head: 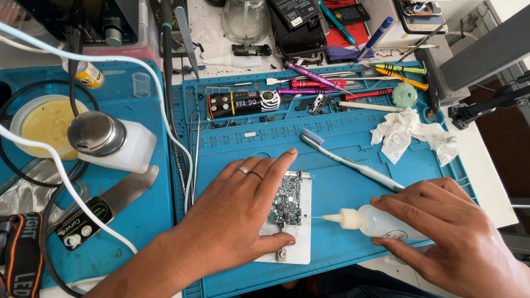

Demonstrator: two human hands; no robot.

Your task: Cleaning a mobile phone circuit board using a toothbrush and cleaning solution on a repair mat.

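My left hand (237, 212) lies flat on a small circuit board (288, 201), pinning it on a white plate (298, 251) on the blue work mat (342, 176); two rings sit on its fingers. My right hand (458, 237) grips a small clear squeeze bottle (370, 221) lying sideways, its thin needle tip pointing left and reaching the board's right edge. A white toothbrush with blue bristles (353, 163) lies diagonally just beyond the bottle.
Crumpled white tissue (414, 135) lies at the mat's right. Screwdrivers, tweezers and a battery-like black cylinder (243, 103) fill the mat's far tray. To the left stand a metal-topped white dispenser bottle (110, 140), a yellow-filled dish (47, 124), white cables and a flat blade (118, 193).
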